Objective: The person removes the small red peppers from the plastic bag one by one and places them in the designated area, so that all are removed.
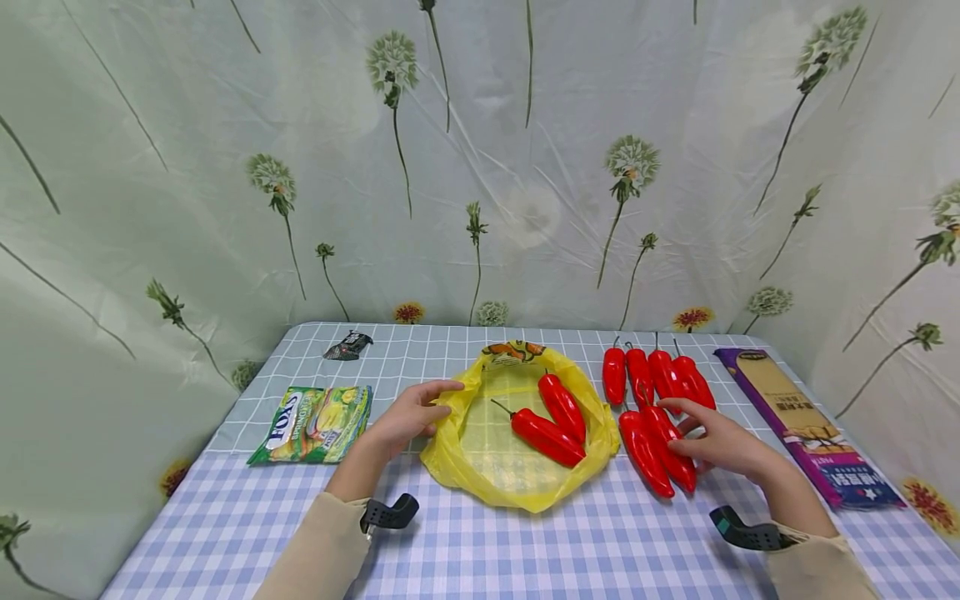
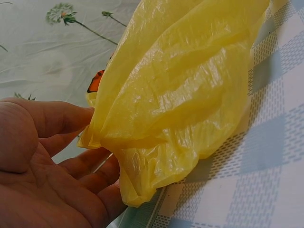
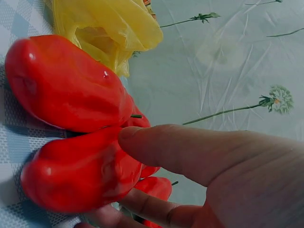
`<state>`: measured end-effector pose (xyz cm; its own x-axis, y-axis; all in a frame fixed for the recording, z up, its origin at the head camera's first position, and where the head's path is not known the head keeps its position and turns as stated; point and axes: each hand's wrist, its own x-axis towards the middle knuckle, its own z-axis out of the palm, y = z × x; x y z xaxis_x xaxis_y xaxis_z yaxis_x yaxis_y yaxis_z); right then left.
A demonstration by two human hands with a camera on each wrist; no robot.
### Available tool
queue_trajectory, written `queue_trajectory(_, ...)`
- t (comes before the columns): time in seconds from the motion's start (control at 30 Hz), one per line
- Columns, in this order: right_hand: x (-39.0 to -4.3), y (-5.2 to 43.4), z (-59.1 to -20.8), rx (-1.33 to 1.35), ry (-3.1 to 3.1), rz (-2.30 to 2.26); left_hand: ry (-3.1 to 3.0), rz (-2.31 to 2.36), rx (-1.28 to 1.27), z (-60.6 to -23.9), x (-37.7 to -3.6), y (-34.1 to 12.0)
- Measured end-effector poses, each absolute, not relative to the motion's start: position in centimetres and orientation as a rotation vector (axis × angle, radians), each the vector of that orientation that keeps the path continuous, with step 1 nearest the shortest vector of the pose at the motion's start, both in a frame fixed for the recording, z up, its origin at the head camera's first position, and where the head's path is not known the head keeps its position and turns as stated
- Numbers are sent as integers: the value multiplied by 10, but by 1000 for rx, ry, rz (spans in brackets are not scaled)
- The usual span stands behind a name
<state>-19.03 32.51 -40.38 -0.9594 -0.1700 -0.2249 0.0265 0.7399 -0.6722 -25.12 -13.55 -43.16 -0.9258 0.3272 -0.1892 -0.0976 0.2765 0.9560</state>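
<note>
A yellow plastic bag [image 1: 480, 492] lies spread in the middle of the table, its mouth a wide ring facing up. Two red peppers [image 1: 546, 437] with thin stems lie inside it. My left hand [image 1: 408, 417] pinches the bag's left rim between thumb and fingers; the left wrist view shows the bunched yellow edge there. To the right of the bag, my right hand [image 1: 720, 437] grips the nearer right red pepper [image 3: 71, 175], thumb on its upper side and fingers along the far side. Another pepper [image 3: 66, 85] lies right beside it.
Several more red peppers [image 1: 637, 371] lie in a row behind the right hand. A purple and tan pasta packet [image 1: 806, 425] is at the right edge. At left are a green FOX'S candy bag [image 1: 318, 425] and a small black wrapper [image 1: 348, 345]. A dandelion-print curtain [image 1: 525, 167] hangs behind.
</note>
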Motion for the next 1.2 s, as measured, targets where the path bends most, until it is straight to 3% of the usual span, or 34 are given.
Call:
queue_trajectory(0.5,-202,319,-393,-164,2778,-992,2199,1687,207,-432,-252,-135)
queue_trajectory(1.2,-213,264,-377,-143,3010,-1096,2195,1693,192,-430,-252,-137)
